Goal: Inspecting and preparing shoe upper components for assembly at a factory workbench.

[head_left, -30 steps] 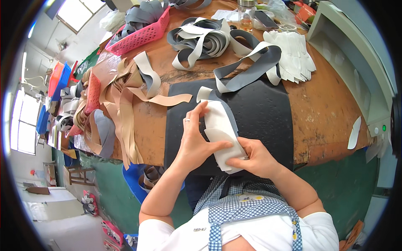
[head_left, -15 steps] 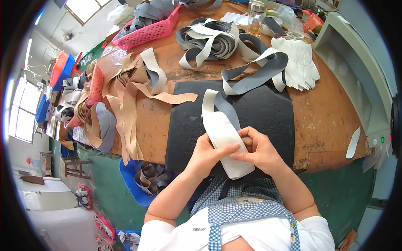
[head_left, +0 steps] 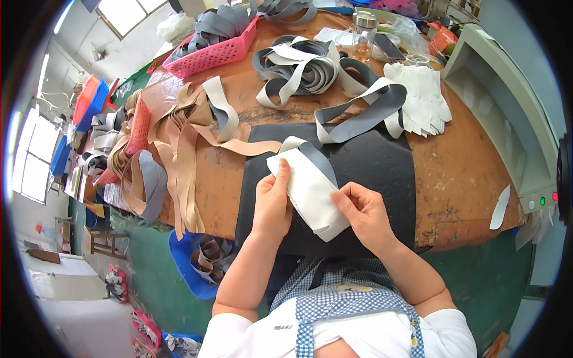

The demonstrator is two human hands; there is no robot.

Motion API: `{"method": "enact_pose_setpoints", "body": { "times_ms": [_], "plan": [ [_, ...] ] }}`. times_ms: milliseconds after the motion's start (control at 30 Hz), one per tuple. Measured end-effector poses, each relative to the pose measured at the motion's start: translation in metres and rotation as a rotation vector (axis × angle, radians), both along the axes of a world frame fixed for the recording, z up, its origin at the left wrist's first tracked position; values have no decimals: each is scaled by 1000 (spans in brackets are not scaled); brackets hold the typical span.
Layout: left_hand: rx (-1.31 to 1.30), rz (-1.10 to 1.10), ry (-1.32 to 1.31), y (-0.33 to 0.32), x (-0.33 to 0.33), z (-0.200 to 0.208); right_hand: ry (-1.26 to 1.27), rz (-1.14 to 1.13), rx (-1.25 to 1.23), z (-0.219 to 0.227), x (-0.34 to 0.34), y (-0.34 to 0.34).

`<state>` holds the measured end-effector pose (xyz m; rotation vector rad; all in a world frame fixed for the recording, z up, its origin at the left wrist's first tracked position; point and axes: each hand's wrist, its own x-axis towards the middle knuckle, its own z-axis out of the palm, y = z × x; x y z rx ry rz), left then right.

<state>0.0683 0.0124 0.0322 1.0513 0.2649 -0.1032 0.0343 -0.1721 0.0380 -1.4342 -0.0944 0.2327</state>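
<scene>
Between my hands, above a black mat, is a flat white strip bundle, white on the outside, with a loop showing a grey face at its far end. My left hand grips its upper left side, thumb on top. With thumb and fingers, my right hand pinches the right edge. The fingers beneath the bundle are partly hidden. Just beyond the mat's far edge lies a looped grey-and-white strip. A tan strip reaches the mat from the left.
A coiled heap of grey-and-white strips lies at the back, near a glass jar and a phone. White cut pieces are stacked at right, beside a grey machine. A pink basket holds grey strips; tan strips hang over the left edge.
My left hand has moved up to the bundle's far left edge, thumb now pointing away. The bundle has tilted and shifted left at its far end. My right hand has slid to its right edge.
</scene>
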Motion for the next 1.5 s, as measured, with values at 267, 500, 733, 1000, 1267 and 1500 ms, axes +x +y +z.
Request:
{"method": "enact_pose_setpoints", "body": {
  "times_ms": [267,500,733,1000,1267,1500],
  "plan": [
    [32,-331,-6,-13,-30,9,-155,-205,-61,-6,19,11],
    [95,-361,-23,-5,-31,-1,-217,-297,-58,-18,27,21],
    [252,-129,-244,-36,-44,-3,-204,-416,-91,-21,32,28],
    [166,-122,-173,-27,-40,-10,-118,-457,0,-28,32,25],
    [259,-197,-188,-26,-42,-2,-308,-389,-133,-14,23,30],
    [227,-273,-169,-17,-46,-9,-164,-281,-14,-24,22,22]
  ]
}}
